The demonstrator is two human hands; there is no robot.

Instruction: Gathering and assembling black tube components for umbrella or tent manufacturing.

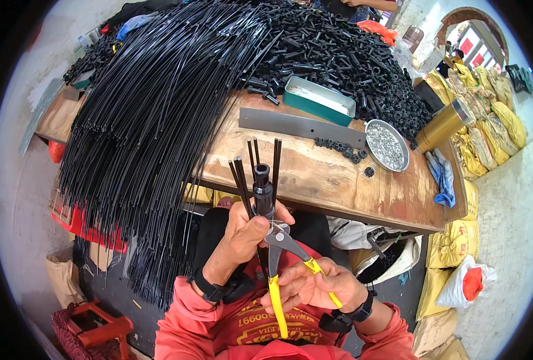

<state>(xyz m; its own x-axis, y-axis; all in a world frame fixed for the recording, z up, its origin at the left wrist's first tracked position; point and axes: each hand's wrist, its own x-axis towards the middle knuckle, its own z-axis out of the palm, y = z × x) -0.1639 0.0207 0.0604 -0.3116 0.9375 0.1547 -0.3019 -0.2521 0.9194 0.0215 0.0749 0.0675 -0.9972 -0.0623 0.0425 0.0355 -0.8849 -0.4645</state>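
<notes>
My left hand (240,235) is closed around a black stepped tube (263,191), which stands upright with its open end up. Several thin black rods (276,162) stick up around the tube from the same grip. In my right hand (325,284) is a pair of pliers (276,243) with yellow handles, which are spread apart. The pliers' head touches the lower part of the tube, beside my left thumb. A thin light wire or pin shows at the jaws, too small to make out exactly.
Long black rods (152,108) pile over the table's left side. Black tubular parts (338,60) heap at the back. On the wooden table (314,174) are a metal bar (296,127), a green tray (319,101), a bowl of small metal bits (387,146), a gold flask (443,126) and blue gloves (440,175).
</notes>
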